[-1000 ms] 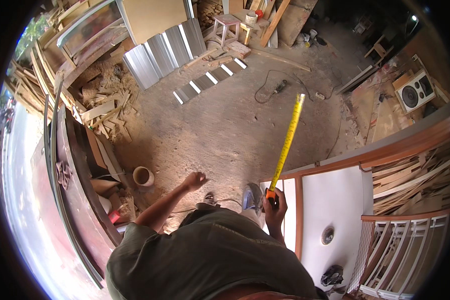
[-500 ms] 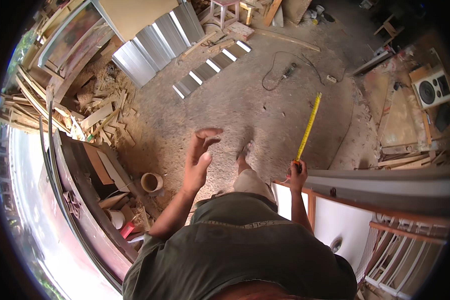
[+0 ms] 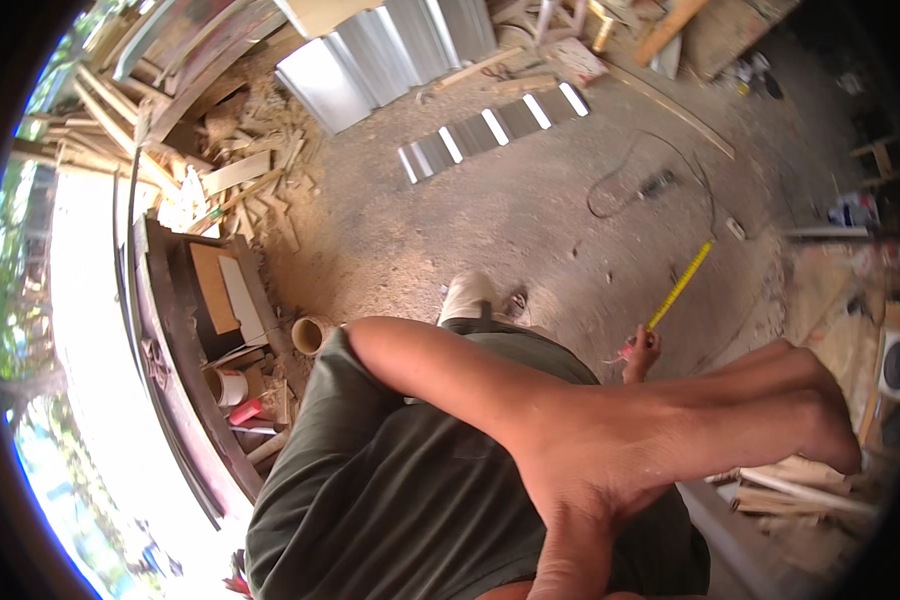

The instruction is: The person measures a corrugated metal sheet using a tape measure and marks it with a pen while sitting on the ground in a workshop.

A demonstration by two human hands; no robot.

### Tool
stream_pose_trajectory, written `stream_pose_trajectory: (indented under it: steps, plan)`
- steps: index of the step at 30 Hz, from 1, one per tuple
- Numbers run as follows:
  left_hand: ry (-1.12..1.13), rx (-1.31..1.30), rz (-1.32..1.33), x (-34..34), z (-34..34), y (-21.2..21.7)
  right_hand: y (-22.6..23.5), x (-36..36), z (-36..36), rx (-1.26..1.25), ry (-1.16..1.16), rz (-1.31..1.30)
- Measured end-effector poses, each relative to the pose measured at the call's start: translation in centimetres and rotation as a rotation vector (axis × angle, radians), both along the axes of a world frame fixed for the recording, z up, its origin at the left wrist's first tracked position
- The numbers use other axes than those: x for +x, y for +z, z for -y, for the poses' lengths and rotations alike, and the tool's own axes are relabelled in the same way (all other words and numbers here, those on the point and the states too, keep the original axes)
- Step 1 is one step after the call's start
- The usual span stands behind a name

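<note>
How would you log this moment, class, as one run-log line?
left hand: close to camera, thumb spread | right hand: holding extended tape measure | floor: metal strip, corded tool

Spreads out as a dusty, grey-brown floor (image 3: 450, 225), paler with sawdust (image 3: 315, 255) toward the left. Carries a narrow strip of ridged metal (image 3: 495, 133), flat near the top, just in front of a larger ridged metal sheet (image 3: 380, 65). Also bears a dark power tool (image 3: 656, 184) with a looped cord (image 3: 706, 183), a small pale block (image 3: 735, 228) near the cord, a long thin board (image 3: 672, 109), a heap of wood scraps (image 3: 250, 195) and a round tan bucket (image 3: 322, 333).
</note>
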State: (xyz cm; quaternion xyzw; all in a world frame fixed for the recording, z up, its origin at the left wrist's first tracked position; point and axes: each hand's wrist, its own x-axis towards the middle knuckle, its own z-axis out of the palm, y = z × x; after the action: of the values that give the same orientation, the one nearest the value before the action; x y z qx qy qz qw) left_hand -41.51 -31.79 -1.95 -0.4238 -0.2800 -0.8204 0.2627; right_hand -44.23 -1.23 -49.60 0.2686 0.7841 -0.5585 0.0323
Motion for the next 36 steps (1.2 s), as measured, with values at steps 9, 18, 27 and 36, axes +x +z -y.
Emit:
stream_pose_trajectory:
  steps: [9,18,27,36]
  plan:
    - [-0.22,-0.103,-0.008,-20.0,5.2,-2.8,-2.7,-19.8,0.6,0.089,0.087,0.041]
    - [-0.262,-0.361,-0.423,-44.6,12.6,-1.9,-4.9,-35.8,-1.9,0.454,0.224,0.094]
    - [-0.452,-0.719,0.645,-68.9,14.1,-13.8,-1.4,-55.7,-0.5,0.117,-0.084,0.207]
    - [0.349,-2.004,1.509,-76.8,19.1,-47.5,-20.6,-85.6,-15.7,0.564,0.747,0.078]
